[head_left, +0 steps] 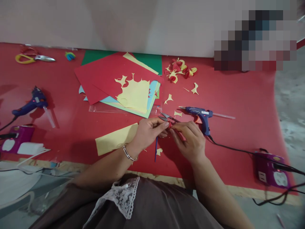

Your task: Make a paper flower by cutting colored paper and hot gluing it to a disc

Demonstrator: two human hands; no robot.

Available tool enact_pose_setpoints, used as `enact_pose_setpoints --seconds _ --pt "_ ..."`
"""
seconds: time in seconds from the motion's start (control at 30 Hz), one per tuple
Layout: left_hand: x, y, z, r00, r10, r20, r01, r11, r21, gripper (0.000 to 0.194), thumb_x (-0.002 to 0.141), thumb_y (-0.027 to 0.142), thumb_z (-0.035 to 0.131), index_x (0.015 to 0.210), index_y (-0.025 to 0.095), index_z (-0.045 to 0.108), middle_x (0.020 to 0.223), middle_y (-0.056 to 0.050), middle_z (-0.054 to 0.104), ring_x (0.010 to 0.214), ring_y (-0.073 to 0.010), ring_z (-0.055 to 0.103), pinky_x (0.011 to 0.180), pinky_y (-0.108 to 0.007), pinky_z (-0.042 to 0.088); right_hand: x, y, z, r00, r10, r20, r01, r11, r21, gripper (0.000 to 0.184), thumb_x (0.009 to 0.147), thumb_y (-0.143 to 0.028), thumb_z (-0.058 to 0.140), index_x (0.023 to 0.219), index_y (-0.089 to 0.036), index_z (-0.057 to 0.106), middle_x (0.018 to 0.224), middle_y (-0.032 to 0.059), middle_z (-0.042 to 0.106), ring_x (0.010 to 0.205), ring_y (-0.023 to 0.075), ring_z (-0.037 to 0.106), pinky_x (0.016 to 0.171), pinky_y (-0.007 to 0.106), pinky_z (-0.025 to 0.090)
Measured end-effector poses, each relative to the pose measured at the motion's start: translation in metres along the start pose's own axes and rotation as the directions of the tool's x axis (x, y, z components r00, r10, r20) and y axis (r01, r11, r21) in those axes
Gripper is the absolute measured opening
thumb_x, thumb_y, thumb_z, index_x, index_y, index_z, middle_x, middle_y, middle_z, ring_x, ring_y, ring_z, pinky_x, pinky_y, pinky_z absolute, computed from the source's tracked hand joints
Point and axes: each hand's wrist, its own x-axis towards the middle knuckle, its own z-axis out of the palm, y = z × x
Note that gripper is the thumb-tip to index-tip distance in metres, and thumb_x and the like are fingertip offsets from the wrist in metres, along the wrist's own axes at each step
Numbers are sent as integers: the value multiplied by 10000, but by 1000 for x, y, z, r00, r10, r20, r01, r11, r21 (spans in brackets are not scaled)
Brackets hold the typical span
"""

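Note:
My left hand (149,132) and my right hand (189,140) meet above the red table cover (238,95), both pinching a small red paper piece (170,125) between their fingertips. A thin blue stick (156,149) hangs down below the hands. Small snips (168,117) lie just beyond my fingers. A blue glue gun (199,115) rests right of my right hand, its nozzle pointing left. A yellow paper sheet (114,140) lies under my left wrist, which wears a silver bangle.
A stack of red, yellow, blue and green paper (114,76) lies ahead, with paper scraps and curled petals (179,70) to its right. A second glue gun (30,103), yellow scissors (32,58) and purple power strips (270,170) sit near the edges, cables trailing.

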Motion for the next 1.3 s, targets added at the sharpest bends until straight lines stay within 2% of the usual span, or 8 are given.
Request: enact_pose_setpoints --seconds 0.13,0.23,0.5,0.8,0.93,1.2,1.3 --pt "1 -1 0 1000 -16 7 16 999 -40 410 813 544 923 830 156 790 734 -23 779 650 -126 761 713 -243 684 0 1 1 999 -51 -20 50 998 -48 144 1000 -124 740 1078 -236 696 981 73 812 880 232 759 806 400 613" --pt "3 -5 -1 1000 3 7 -3 997 -81 384 764 490 965 860 155 804 748 -18 780 657 -116 740 712 -242 673 0 1 1 996 -80 -26 78 994 -71 173 987 -110 755 1089 -229 683 975 80 807 866 233 753 788 396 616" --pt "4 -12 -2 995 95 25 -94 994 -49 282 833 423 931 851 164 822 741 -17 779 659 -99 726 686 -209 649 0 1 1 996 -83 -33 81 995 -63 198 973 -115 776 1110 -223 681 983 83 805 874 236 750 788 392 616" --pt "7 -9 -1 995 84 61 -78 991 -106 395 786 522 964 850 158 822 743 -14 781 639 -100 735 675 -208 649 2 -5 -1 996 -31 -82 30 999 -14 169 988 -143 770 1096 -243 687 948 59 794 852 224 747 733 377 600" --pt "7 -7 -1 994 84 67 -77 992 -104 403 786 535 960 831 160 821 730 -20 778 643 -108 725 669 -220 635 3 -6 -2 996 -14 -93 15 1000 1 182 981 -127 772 1090 -245 688 927 45 793 841 216 744 712 367 595" --pt "7 -7 -4 994 -3 109 21 986 -165 414 749 543 984 813 162 836 730 -28 785 667 -121 735 701 -237 619 3 -7 -3 993 -22 -114 23 1000 11 186 975 -134 785 1081 -242 677 927 49 787 833 213 745 728 367 603" --pt "7 -8 -4 996 5 93 10 986 -166 405 726 521 1000 838 164 846 747 -34 796 672 -123 731 698 -243 621 3 -7 -3 994 -21 -110 22 1000 10 191 970 -131 788 1081 -239 678 929 51 790 826 214 745 717 360 599"
